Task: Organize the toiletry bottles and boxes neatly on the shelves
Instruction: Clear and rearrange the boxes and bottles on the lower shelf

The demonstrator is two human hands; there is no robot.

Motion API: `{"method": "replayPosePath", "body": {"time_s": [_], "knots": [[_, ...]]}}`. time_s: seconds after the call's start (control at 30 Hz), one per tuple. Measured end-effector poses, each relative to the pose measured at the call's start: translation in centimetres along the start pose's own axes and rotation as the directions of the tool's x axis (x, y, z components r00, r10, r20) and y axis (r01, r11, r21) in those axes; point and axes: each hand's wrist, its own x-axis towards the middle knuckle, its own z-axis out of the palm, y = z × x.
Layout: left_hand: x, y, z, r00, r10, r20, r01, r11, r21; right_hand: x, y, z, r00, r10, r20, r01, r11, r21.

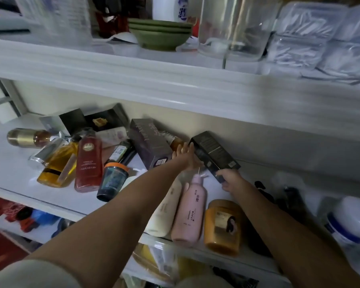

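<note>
My right hand [230, 179] grips the near end of a black box [213, 151], which tilts against the shelf's back wall. My left hand [185, 157] is stretched out with straight fingers just left of that box, next to a purple box [149, 142]. Lying on the white middle shelf [13, 169] are a red bottle [89, 161], an amber bottle [57, 167], a dark tub with an orange lid [112, 179], a pink bottle [190, 208], a cream bottle [164, 213] and an orange jar [223, 225].
Black boxes [87, 120] and a gold-capped bottle [27, 138] lie at the shelf's back left. A white jar with a blue band [349, 221] stands at the right. The upper shelf holds green bowls [160, 34] and clear plastic containers [235, 26].
</note>
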Motion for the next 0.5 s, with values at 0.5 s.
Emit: {"method": "replayPosePath", "body": {"time_s": [0.5], "knots": [[4.3,1.3,-2.4,0.999,-0.011,0.044,0.029,0.901,-0.432,-0.1,0.0,-0.9,0.992,0.011,0.125,-0.019,0.998,0.061]]}}
